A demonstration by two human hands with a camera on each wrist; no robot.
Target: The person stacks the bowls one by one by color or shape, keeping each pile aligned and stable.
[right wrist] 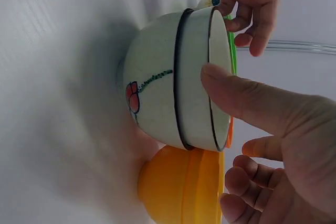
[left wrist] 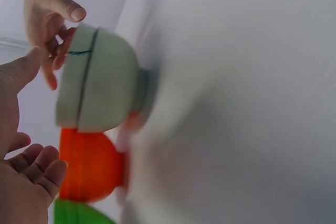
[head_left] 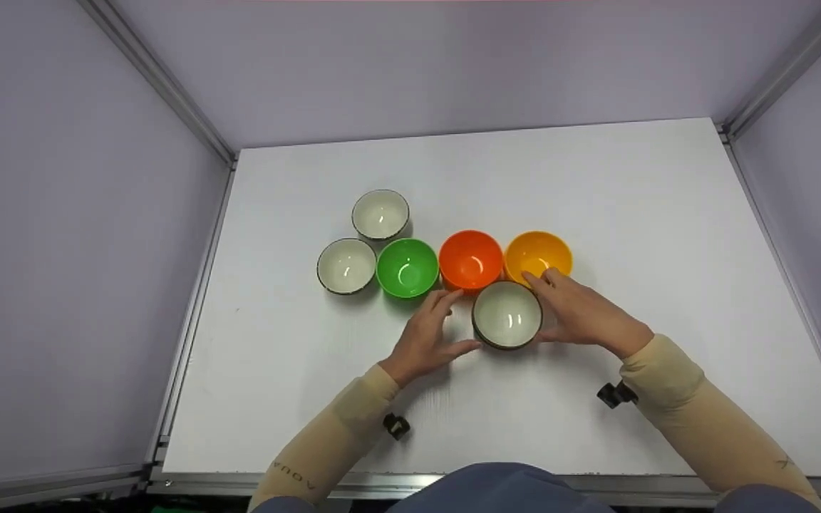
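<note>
The left hand (head_left: pixel 430 335) at nine o'clock and the right hand (head_left: pixel 581 313) at three o'clock flank the white ceramic bowl (head_left: pixel 507 314), fingers relaxed, thumbs touching its rim, just below the orange bowl (head_left: pixel 470 259).

Bowl (head_left: pixel 507 314) between both hands, foremost

Green bowl (left wrist: pixel 79 212) cut off by left wrist view's bottom edge, table surface (left wrist: pixel 236 129) blurred there
</note>
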